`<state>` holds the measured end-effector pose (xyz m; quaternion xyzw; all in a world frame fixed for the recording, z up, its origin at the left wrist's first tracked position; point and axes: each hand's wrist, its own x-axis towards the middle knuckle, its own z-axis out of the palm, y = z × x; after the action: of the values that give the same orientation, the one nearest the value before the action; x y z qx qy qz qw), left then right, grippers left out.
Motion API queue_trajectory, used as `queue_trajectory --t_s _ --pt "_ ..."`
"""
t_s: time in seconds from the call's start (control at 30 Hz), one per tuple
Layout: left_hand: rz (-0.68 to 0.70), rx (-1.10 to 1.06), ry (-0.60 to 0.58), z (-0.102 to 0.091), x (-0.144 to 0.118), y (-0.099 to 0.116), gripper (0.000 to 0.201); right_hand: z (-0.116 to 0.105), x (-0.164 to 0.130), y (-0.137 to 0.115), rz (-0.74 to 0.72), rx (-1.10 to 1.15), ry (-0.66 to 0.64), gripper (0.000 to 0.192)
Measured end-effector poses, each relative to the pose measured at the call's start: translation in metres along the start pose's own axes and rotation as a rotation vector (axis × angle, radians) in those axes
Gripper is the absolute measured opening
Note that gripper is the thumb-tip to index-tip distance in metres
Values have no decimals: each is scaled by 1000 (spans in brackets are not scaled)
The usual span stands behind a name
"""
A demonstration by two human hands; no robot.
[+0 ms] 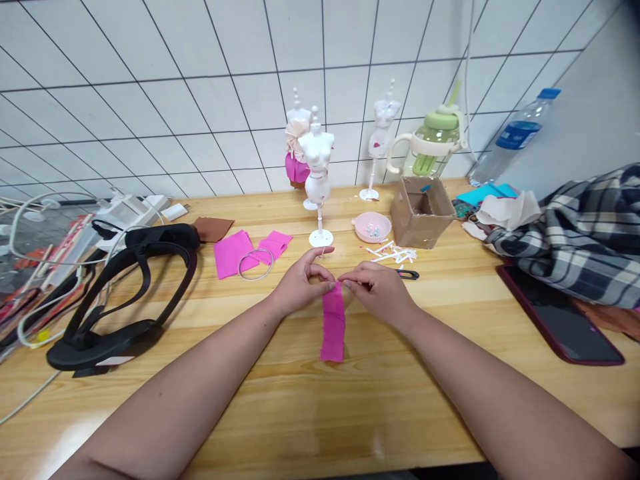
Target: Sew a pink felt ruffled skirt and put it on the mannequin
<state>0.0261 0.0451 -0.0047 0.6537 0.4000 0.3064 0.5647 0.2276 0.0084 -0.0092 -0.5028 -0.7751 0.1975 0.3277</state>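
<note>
Magenta fabric strip [333, 327] extends from the fingertips toward the near edge of the table [280, 413], its top end between the two hands. The left hand [300, 285] pinches the top left corner between thumb and curled fingers, index finger raised; the right hand [383, 293] has thumb and index finger closed together at the top right corner. A white dress form [319, 163] stands upright just beyond.
</note>
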Motion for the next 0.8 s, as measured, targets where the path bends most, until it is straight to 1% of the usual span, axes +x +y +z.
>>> queue_trajectory --t_s 0.1,0.23,0.37,0.5,0.67,0.8 --pt "0 8 3 0 0 0 73 -1 -1 3 -29 -1 11 21" --pt "-6 5 12 0 1 -2 73 -4 -4 2 -96 -12 90 22" --pt "-21 -51 9 0 2 -2 72 -6 -5 1 -189 -100 51 24" --pt "-32 -89 -1 -1 1 1 73 -6 -5 1 -199 -164 19 24" --pt "-37 -130 5 -1 1 4 74 -5 -5 2 -230 -199 56 21" --pt "-38 -151 3 -1 1 3 77 -5 -5 1 -250 -205 54 21"
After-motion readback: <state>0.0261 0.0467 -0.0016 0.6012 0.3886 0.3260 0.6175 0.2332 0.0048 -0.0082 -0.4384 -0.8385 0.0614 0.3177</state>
